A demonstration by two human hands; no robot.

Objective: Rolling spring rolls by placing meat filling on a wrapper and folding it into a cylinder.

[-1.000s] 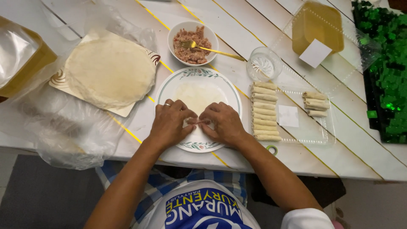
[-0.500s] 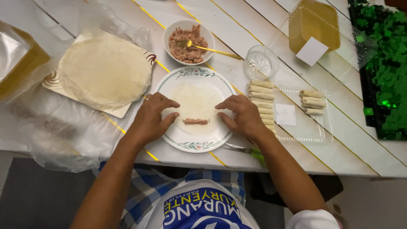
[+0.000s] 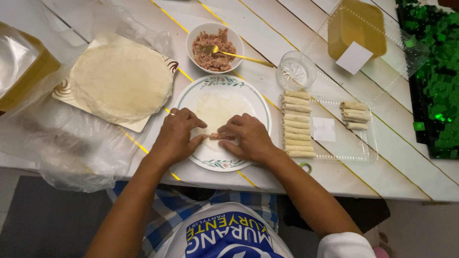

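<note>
- The left hand [image 3: 176, 136] and right hand [image 3: 246, 136] press fingertips on a thin wrapper [image 3: 217, 110], pinching its near edge around a strip of meat filling [image 3: 221, 136].
- The wrapper lies on a round plate [image 3: 256, 102] on the white desk [image 3: 334, 172].
- Finished rolls [image 3: 297, 124] sit to the right.

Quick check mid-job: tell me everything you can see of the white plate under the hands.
The plate is round and white, ceramic by its look, with a thin green ring and small floral sprigs on its rim. It lies flat on the white plank table, near the front edge. A pale, thin wrapper is spread over its middle, with a strip of pinkish filling near its front. The left hand and right hand rest on it, fingertips at the filling.
</note>
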